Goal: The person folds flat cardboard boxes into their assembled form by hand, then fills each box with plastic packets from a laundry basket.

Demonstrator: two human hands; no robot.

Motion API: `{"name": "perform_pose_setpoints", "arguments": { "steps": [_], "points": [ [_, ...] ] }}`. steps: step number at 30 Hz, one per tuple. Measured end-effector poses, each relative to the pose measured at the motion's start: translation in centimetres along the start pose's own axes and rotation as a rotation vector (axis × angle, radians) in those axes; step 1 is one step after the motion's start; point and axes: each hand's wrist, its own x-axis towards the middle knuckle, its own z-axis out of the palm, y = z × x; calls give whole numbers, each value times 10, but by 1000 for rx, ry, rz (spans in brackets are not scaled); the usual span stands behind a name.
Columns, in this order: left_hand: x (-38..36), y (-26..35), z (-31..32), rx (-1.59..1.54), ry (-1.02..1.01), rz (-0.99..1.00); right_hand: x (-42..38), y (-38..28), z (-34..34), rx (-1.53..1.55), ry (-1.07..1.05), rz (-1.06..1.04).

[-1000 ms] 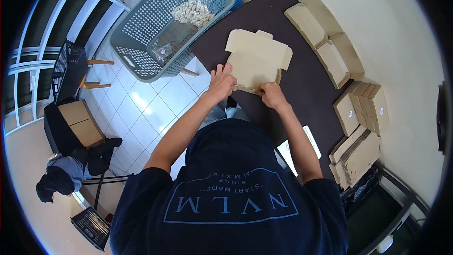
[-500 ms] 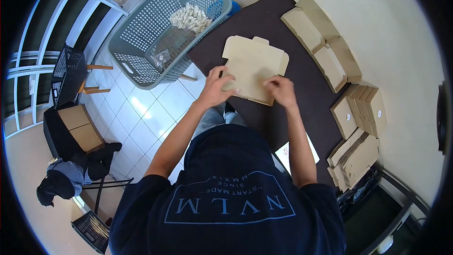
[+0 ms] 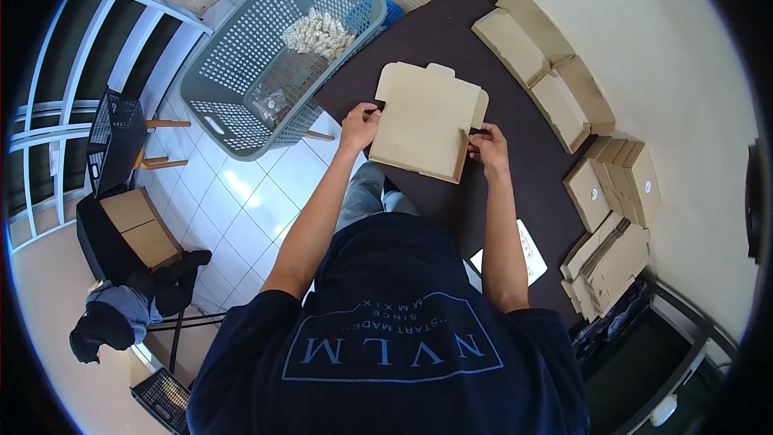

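A brown cardboard mailer box (image 3: 425, 125), partly folded, lies on the dark tabletop in front of me. Its notched flap with rounded corners points away from me. At the box's left edge, the fingers of my left hand (image 3: 360, 125) are curled in and grip the side near the notch. My right hand (image 3: 489, 149) is closed at the opposite edge, thumb and fingertips on the side near the right notch. What the fingertips press on beneath the edge is partly hidden.
Open cardboard boxes (image 3: 561, 113) line the table's wall side, near closed boxes (image 3: 624, 181) and flattened cardboard (image 3: 608, 266). A printed white sheet (image 3: 527, 251) lies by my right forearm. Left of the dark table (image 3: 451, 16) stands a grey basket (image 3: 233, 56) holding pale packets (image 3: 316, 34).
My hands have moved apart, from over the cardboard to its left and right edges. The near part of the box now shows uncovered.
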Motion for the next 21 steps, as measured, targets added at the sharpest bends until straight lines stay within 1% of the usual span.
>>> {"name": "perform_pose_setpoints", "arguments": {
  "steps": [1, 2, 3, 4, 5, 6, 7, 8, 9, 10, 11, 12, 13, 15, 17, 19, 20, 21],
  "points": [
    [-9, 13, -3, 2, -4, -1, 0, 2, -1, 16, -6, -10],
    [-23, 25, -5, 44, 98, 123, -1, 6, -2, 17, -4, -4],
    [-39, 39, -10, 87, 200, 248, -2, 12, 0, -217, 205, -200],
    [-49, 45, -17, 90, 198, 249, -2, 16, 2, -450, 415, -397],
    [-59, 49, -23, 174, 56, 526, -14, 6, 5, -448, 416, -393],
    [-71, 50, -27, 254, -95, 795, -40, -15, 8, -507, 294, -498],
    [-81, 51, -28, 256, -102, 789, -61, -24, 13, -563, 168, -603],
    [-89, 53, -29, 326, -282, 789, -72, -19, 18, -561, 170, -597],
    [-92, 53, -28, 392, -464, 785, -84, -15, 23, -756, 0, -683],
    [-93, 48, -23, 391, -471, 784, -92, -11, 26, -949, -179, -762],
    [-91, 41, -16, 509, -462, 779, -94, -4, 31, -950, -177, -759],
    [-88, 34, -9, 628, -448, 774, -91, 9, 36, -1098, -243, -819],
    [-83, 29, -4, 628, -445, 779, -85, 21, 40, -1246, -308, -877],
    [-75, 25, 1, 627, -473, 833, -72, 37, 47, -1232, -276, -843],
    [-65, 25, 3, 633, -490, 822, -61, 45, 48, -1218, -249, -809],
    [-62, 24, 5, 636, -519, 810, -68, 26, 50, -1286, -295, -665],
    [-60, 24, 7, 652, -531, 775, -69, 20, 50, -1286, -292, -662],
    [-59, 25, 7, 669, -540, 740, -68, 13, 49, -1273, -340, -583]
  ]
}}
